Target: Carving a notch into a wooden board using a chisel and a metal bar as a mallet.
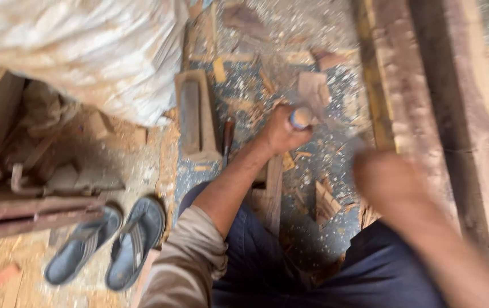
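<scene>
The floor (141, 165) is a workshop floor covered in sawdust, wood chips and offcuts, with a blue patterned sheet showing through the debris at the centre of the frame. A large pale sack (84, 51) is filling the upper left. A heavy timber beam (427, 114) is running down the right side of the frame. A pair of dark sandals (107, 242) is lying at the lower left, beside rusty metal bars (27, 214). A sharpening stone set in a wooden holder (196, 117) is lying left of centre, and a thin dark-handled tool (228, 137) is lying just beside it.

The person is sitting or crouching over the work, with dark blue trousers (267, 256) filling the lower centre.

The left hand (281, 132) is reaching out at the centre of the frame, its grip closed around a tool handle with a blue and white end (300, 118). The working end of the tool is blurred, but it appears to be pointing toward the small wood pieces (313, 88) just above the hand.

The right hand (384, 177) is raised at the right of centre and is heavily motion-blurred; whether its grip is open or closed around anything cannot be told.

Step in hand, as a judgement: the left hand is setting a chisel-type tool against wood on the floor while the right hand is swinging. The next move calls for a steady tool angle and a strike landing square on the handle end, clear of the left hand's knuckles.
</scene>
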